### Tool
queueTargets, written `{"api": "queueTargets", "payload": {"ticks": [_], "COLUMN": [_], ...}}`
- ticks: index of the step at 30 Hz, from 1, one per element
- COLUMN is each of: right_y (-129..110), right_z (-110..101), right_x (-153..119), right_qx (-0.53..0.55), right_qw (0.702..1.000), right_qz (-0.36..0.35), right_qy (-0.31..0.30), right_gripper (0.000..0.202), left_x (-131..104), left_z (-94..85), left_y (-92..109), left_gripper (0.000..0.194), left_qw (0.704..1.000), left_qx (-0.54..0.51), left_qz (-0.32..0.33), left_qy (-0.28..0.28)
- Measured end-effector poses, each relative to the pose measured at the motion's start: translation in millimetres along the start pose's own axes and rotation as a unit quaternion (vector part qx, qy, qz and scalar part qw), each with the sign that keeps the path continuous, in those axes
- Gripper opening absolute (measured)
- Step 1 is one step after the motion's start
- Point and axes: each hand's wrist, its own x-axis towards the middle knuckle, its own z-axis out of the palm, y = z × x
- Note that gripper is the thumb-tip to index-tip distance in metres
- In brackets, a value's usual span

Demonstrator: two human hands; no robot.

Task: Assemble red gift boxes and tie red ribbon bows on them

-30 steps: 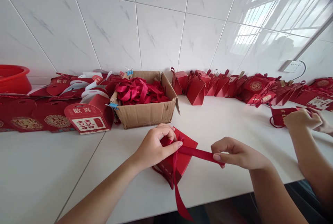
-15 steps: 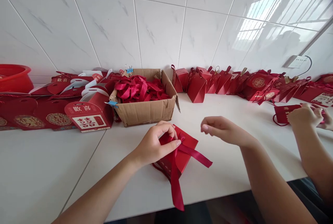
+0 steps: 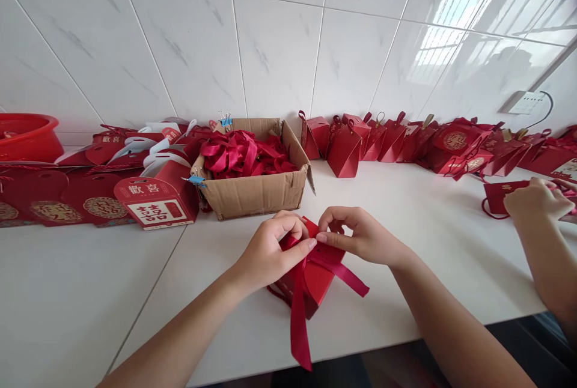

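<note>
A red gift box [image 3: 319, 283] lies on the white table in front of me. A dark pink satin ribbon [image 3: 299, 325] crosses its top, one tail hanging over the table's front edge and the other pointing right. My left hand [image 3: 276, 250] rests on the box, thumb and fingers pinched on the ribbon near its knot. From the right, my right hand [image 3: 360, 235] meets it there, thumb and forefinger pinched at the ribbon. The knot itself is hidden by the fingertips. A dark red cord shows at the box's lower left.
Behind the box stands an open cardboard box [image 3: 255, 196] full of pink ribbons. Red gift boxes [image 3: 155, 202] crowd the left, beside a red basin [image 3: 29, 139]. More red boxes [image 3: 345, 151] line the wall. At right, a co-worker's hand [image 3: 536, 202] handles another red box.
My right hand has moved left and down, from above the table onto the ribbon knot. The left hand keeps its pinch. The ribbon's front tail has swung slightly left.
</note>
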Motion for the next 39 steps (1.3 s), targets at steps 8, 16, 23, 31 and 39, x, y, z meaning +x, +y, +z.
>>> {"api": "queueTargets", "payload": {"ticks": [8, 16, 23, 31, 39], "right_y": [7, 11, 10, 10, 9], "right_z": [-1, -6, -4, -2, -9], "right_x": [0, 0, -3, -4, -7], "right_qx": [0.044, 0.054, -0.014, 0.006, 0.028], "right_qw": [0.999, 0.998, 1.0, 1.0, 0.999], "right_qz": [0.031, 0.02, 0.011, 0.024, 0.029], "right_qy": [0.011, -0.016, 0.0, -0.005, -0.012], "right_gripper": [0.026, 0.024, 0.028, 0.029, 0.032], "left_x": [0, 2, 0, -1, -1], "left_z": [1.7, 1.3, -1.5, 0.7, -1.1], "left_y": [-3, -1, -1, -2, -3], "left_gripper": [0.043, 0.039, 0.03, 0.041, 0.044], "left_qw": [0.998, 0.998, 0.998, 0.999, 0.997], "left_qx": [0.012, -0.025, -0.054, -0.041, -0.023], "left_qz": [0.062, 0.062, 0.032, 0.025, 0.063], "left_qy": [-0.014, -0.024, -0.024, -0.003, -0.029]}}
